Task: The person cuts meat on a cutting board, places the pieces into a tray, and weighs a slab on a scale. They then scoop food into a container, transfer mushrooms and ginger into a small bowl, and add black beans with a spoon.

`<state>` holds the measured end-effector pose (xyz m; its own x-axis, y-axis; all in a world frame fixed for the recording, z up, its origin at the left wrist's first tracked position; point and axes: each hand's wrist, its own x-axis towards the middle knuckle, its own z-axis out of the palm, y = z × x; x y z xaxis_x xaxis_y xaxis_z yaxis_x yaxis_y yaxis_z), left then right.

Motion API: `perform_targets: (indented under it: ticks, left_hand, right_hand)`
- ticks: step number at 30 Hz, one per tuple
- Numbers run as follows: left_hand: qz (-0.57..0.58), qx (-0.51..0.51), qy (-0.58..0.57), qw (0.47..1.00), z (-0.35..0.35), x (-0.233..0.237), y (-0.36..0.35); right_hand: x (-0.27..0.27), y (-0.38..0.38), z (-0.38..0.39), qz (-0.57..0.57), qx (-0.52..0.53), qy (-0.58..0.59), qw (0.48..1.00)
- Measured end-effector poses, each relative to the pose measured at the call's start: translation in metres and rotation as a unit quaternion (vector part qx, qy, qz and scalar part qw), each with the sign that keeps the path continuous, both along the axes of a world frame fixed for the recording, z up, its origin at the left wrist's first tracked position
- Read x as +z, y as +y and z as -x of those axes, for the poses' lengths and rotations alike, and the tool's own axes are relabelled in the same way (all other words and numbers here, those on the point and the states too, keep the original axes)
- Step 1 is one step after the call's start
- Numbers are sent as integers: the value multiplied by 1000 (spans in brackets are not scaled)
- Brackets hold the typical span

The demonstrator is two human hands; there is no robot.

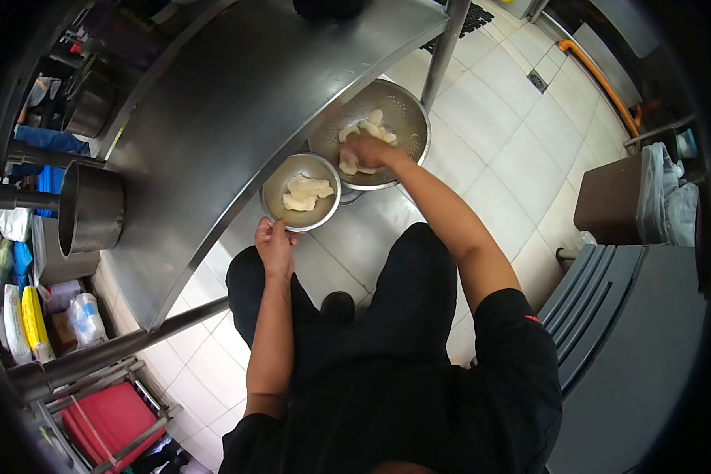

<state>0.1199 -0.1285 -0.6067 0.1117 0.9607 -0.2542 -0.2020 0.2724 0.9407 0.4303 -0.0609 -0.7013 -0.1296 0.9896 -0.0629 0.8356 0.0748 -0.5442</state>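
Risk: small round steel bowl [321,210] is held at one rim point only; I'd expect it to tip and spill the pale raw pieces [306,192] onto the tiled floor [490,158].
Left hand [275,243]: arm straight down, fingers pinched on the bowl's near rim.
Right hand [367,150]: arm reached forward into the large perforated steel colander [407,110], seemingly closed on one piece; the view is small.
Location: both vessels sit low under the steel bench [237,103].

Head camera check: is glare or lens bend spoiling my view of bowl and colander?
Head view: fisheye bends the long steel table and blackens the corners; soft sheen, no blown-out glare, on the round steel bowl and perforated steel colander; the left hand gripping the bowl's rim and right hand over the pale food pieces look sharp.
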Motion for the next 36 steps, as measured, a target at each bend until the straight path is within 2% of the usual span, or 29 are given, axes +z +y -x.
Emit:
perform_targets:
  ticks: [1,2,3,5,7,9,10,11,13,14,15,17,18,19,21,29,32,36]
  left_hand:
    - [-1,0,1,1000,0,3,0]
    - [4,1,12,1000,-1,6,-2]
    - [10,3,21,1000,-1,7,-2]
    - [12,1,22,1000,1,3,-2]
    - [15,-2,24,1000,4,1,-4]
    - [22,-3,11,1000,2,0,-6]
    - [24,-5,9,1000,1,2,-8]
    - [20,-9,13,1000,0,5,-9]
    - [12,-15,14,1000,-2,6,-7]
    - [12,-21,8,1000,-2,5,-6]
    - [13,-27,2,1000,-3,3,-5]
    - [16,-31,1,999,-8,4,-6]
    - [17,-37,5,999,-10,0,-5]
    - [18,-42,9,999,-13,-2,-4]
    - [17,-48,2,999,-19,-1,-2]
    - [16,-117,1,993,-47,-5,8]
    - [18,-123,-3,992,-51,-16,9]
    - [17,-133,-2,991,-48,-11,3]
  right_hand:
    - [-53,10,6,-7,-19,5,1000]
    - [-81,14,9,-14,-38,11,999]
    - [-63,10,8,-14,-39,11,999]
    - [3,-5,3,34,12,-60,998]
    - [23,-10,-7,12,5,-50,999]
    - [45,-20,-23,74,-113,176,975]
    - [42,-23,-30,106,-127,243,956]
    - [39,-27,-35,106,-129,241,956]
    - [41,-32,-44,153,-105,451,873]
    - [44,-36,-46,167,-112,492,847]
    - [49,-41,-50,164,-112,491,848]
    - [69,-57,-49,216,-102,597,766]
    - [72,-63,-46,202,-85,630,745]
    - [76,-70,-42,201,-85,629,746]
    - [95,-85,-31,176,-33,721,669]
    - [111,-96,-1,189,-28,710,678]
    - [110,-89,-2,188,-60,679,707]
    - [108,-75,-21,150,-123,672,714]
